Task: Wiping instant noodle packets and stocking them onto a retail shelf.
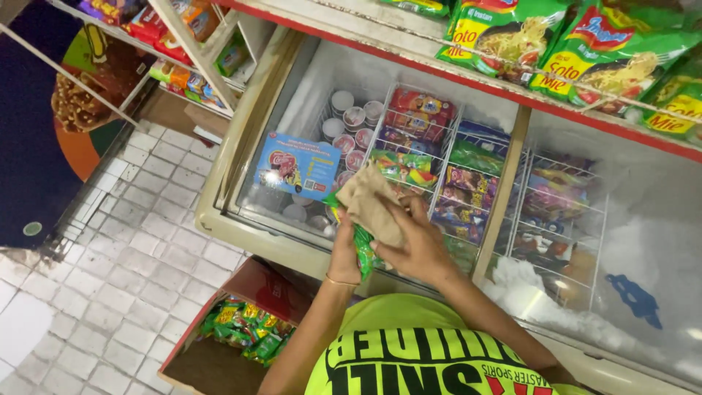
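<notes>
- Floor point(110, 285): small pale square tiles, grey grout, left half of frame.
- Chest freezer point(241, 139), cream rim, w/ sliding glass lid; wire baskets point(446, 168) inside, frost point(643, 249) heavy at right.
- Shelf rack point(183, 44) upper left, packed w/ goods.
- Open cardboard box point(219, 351) on floor, bottom centre.

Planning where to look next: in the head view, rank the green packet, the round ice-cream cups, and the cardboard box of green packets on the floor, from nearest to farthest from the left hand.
1. Green packet: held in the left hand, under the brown cloth.
2. Round ice-cream cups: up in the freezer's left basket.
3. Cardboard box of green packets: down-left on the floor.
</notes>
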